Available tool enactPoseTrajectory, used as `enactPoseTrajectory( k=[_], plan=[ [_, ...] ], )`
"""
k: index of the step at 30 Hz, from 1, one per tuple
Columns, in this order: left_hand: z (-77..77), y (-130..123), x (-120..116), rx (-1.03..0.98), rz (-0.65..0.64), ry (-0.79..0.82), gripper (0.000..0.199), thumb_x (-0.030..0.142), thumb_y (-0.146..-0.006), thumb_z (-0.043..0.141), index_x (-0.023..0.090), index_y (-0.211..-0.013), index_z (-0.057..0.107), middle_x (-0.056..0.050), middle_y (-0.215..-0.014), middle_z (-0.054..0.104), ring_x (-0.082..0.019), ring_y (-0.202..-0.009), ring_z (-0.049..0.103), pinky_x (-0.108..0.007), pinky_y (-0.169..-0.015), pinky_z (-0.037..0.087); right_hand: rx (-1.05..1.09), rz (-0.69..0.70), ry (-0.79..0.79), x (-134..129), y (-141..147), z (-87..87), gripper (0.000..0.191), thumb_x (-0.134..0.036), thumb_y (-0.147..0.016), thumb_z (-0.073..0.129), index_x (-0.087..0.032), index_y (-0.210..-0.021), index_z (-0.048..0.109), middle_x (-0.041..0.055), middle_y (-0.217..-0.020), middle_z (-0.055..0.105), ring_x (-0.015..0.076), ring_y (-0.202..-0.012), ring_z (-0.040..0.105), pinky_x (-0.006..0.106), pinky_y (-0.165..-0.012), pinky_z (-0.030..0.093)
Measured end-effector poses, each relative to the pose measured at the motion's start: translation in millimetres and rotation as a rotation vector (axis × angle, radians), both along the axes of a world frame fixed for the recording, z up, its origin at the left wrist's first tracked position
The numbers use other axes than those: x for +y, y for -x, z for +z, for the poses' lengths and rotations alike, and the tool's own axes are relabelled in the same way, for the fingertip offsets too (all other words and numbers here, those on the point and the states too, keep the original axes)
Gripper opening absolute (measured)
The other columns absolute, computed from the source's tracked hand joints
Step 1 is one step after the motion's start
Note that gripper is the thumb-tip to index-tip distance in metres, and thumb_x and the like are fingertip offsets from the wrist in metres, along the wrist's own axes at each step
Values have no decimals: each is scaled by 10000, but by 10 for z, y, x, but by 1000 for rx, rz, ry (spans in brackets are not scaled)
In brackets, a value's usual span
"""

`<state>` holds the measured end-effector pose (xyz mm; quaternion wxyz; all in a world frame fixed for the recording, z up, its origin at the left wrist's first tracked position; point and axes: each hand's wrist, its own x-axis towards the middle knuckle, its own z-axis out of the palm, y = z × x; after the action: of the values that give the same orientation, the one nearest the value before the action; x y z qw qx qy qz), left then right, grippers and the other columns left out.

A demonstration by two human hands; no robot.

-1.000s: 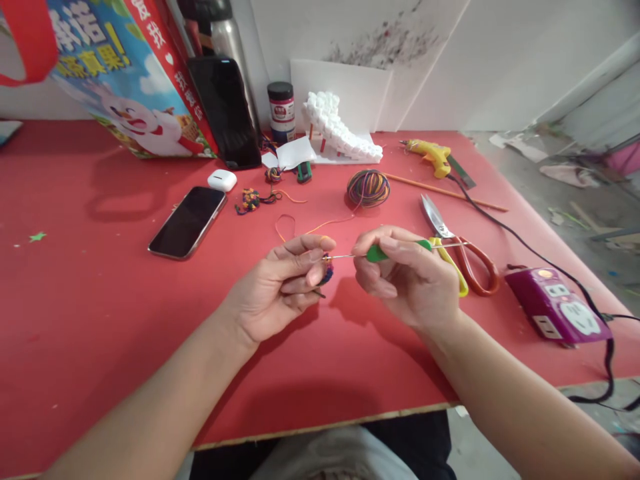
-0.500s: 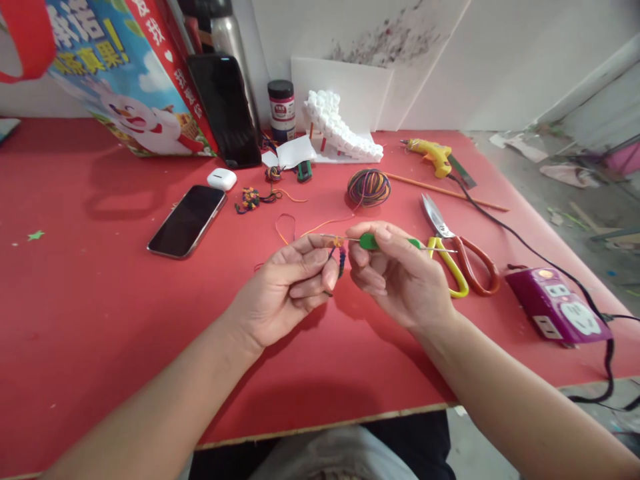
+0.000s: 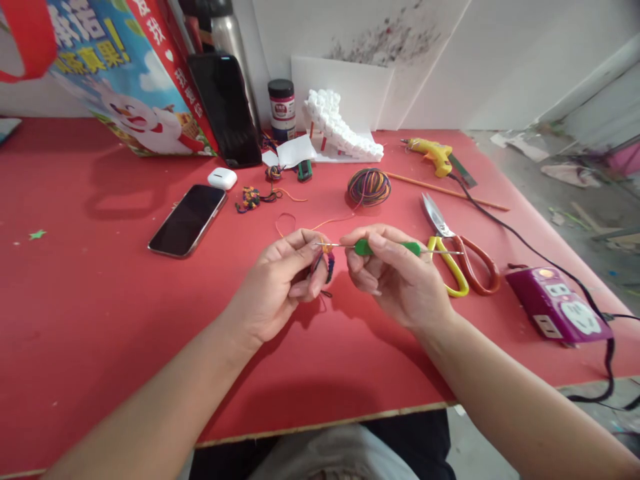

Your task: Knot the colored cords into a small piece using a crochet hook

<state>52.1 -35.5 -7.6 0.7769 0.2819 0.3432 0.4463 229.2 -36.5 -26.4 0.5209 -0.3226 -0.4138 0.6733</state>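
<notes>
Between the thumb and fingers of my left hand is a small multicoloured crocheted piece, orange at the top and dark blue and purple lower down. My right hand grips a crochet hook by its green handle. The hook's thin metal shaft points left and its tip meets the orange loops at my left fingertips. An orange strand runs from near my left hand to a ball of multicoloured yarn behind the hands.
Scissors and a purple power socket box lie to the right. A yellow glue gun is behind them. A phone, an earbud case and a small crocheted piece lie left of the yarn ball.
My left hand and the crocheted piece have shifted slightly left, and the piece has turned a little. The hook has moved slightly left and lower.
</notes>
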Motion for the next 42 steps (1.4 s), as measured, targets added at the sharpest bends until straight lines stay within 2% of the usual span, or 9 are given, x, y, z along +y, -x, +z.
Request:
enactPoseTrajectory(
  k=[4, 9, 12, 16, 22, 27, 32, 38, 42],
  plan=[
    [21, -6, -15, -10, -4, -25, 149, 132, -964, 584, 159, -825, 633, -27, -526, 631, -49, -394, 311, -144, -434, 303, -22, -30, -41, -5, 35, -18, 205, -385, -903, 769, -195, -978, 793, -7, -727, 652, 57, -461, 397, 221, -408, 291],
    [-1, -30, -18, -43, -11, -26, 191, 88, -948, 515, 158, -798, 610, -79, -605, 699, -63, -411, 395, -165, -455, 352, -44, -58, -124, -31, 66, -46, 141, -327, -947, 754, -218, -1027, 791, 2, -756, 682, 80, -509, 527, 214, -426, 342],
    [-15, -32, -15, -21, -2, -37, 193, 90, -957, 506, 152, -815, 620, -87, -607, 707, -65, -404, 401, -170, -452, 352, -95, -72, -175, -47, 63, -66, 133, -305, -958, 755, -230, -1061, 794, -3, -753, 693, 71, -496, 491, 219, -437, 358],
    [-30, -25, -8, 16, -36, -82, 176, 162, -995, 568, 135, -832, 627, -105, -637, 724, -74, -429, 457, -173, -462, 362, -157, -94, -282, -61, 51, -80, 127, -284, -975, 747, -246, -1085, 799, -8, -760, 700, 79, -528, 525, 229, -487, 428],
    [-68, -6, 4, -22, -104, -58, 254, 268, -991, 676, 130, -784, 625, -96, -672, 731, -55, -437, 461, -152, -448, 330, -204, -108, -298, -73, 41, -87, 144, -318, -990, 731, -241, -1095, 792, 6, -783, 698, 102, -570, 571, 250, -514, 465],
    [-43, -15, 3, -174, -62, 91, 274, 247, -995, 679, 121, -752, 666, 12, -606, 565, -38, -443, 348, -141, -452, 356, -214, -170, -272, -67, 65, -105, 159, -348, -985, 734, -237, -1090, 776, 9, -808, 683, 92, -529, 512, 250, -468, 427],
    [-20, -18, 0, -287, -19, 217, 223, 220, -1037, 612, 127, -883, 743, 72, -544, 384, -47, -424, 274, -129, -415, 296, -212, -184, -303, -72, 79, -120, 156, -341, -998, 714, -249, -1112, 766, 12, -838, 673, 96, -546, 520, 253, -468, 443],
    [-33, 3, -5, -303, -72, 142, 125, 166, -847, 808, 80, -829, 719, -2, -644, 595, -29, -476, 342, -132, -465, 380, -194, -190, -313, -75, 73, -114, 145, -315, -1006, 703, -246, -1120, 762, 11, -847, 667, 84, -548, 522, 246, -484, 445],
    [-41, 4, -10, -326, -87, 141, 111, 10, -768, 748, 63, -864, 735, -58, -703, 689, -32, -494, 417, -129, -492, 411, -199, -213, -302, -71, 71, -98, 146, -330, -998, 715, -249, -1110, 763, 6, -820, 668, 88, -531, 501, 248, -475, 433]
  ],
)
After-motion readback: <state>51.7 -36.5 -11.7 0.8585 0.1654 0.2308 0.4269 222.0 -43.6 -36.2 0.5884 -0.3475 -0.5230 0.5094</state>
